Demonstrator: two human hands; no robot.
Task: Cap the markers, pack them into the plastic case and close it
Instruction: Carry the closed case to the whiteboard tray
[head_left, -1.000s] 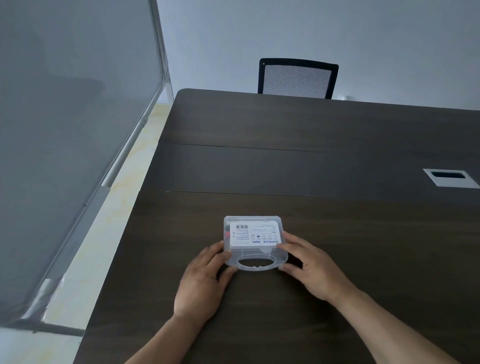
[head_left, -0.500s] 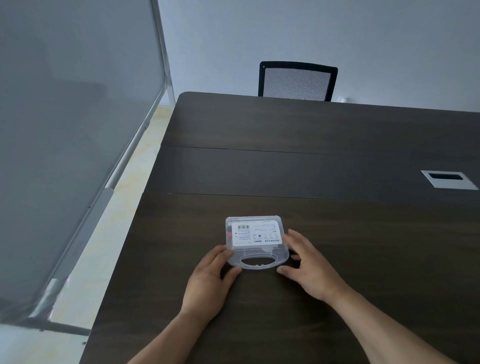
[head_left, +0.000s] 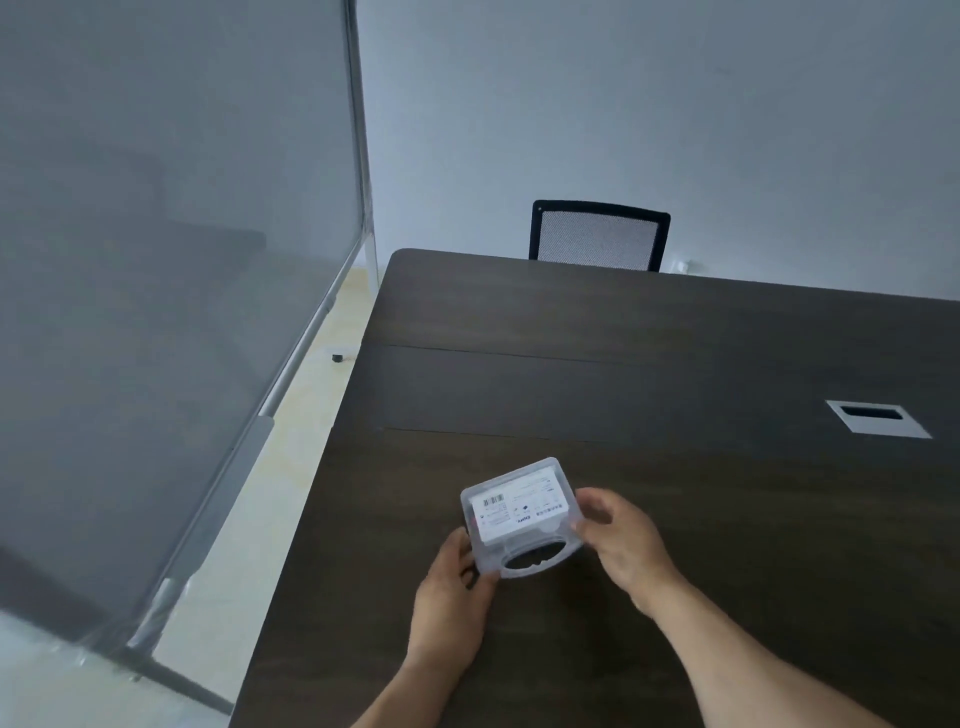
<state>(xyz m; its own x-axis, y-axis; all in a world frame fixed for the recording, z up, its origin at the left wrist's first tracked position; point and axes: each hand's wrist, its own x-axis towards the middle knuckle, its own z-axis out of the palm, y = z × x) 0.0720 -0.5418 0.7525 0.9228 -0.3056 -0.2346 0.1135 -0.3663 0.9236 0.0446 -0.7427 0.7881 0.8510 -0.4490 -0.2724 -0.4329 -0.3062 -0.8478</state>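
Observation:
A clear plastic case with a white barcode label on its lid and a carry handle toward me sits closed near the front of the dark wooden table, turned a little anticlockwise. My left hand grips its near left corner by the handle. My right hand pinches its right edge between thumb and fingers. Whether the case rests on the table or is raised slightly, I cannot tell. No markers are visible; the label hides the inside.
A black mesh chair stands behind the table's far edge. A silver cable port is set into the table at the right. A grey glass partition runs along the left, past the table's left edge.
The case has turned anticlockwise and both hands have closed on its sides. The head camera has tilted up and shifted, so the table sits lower and further right in view.

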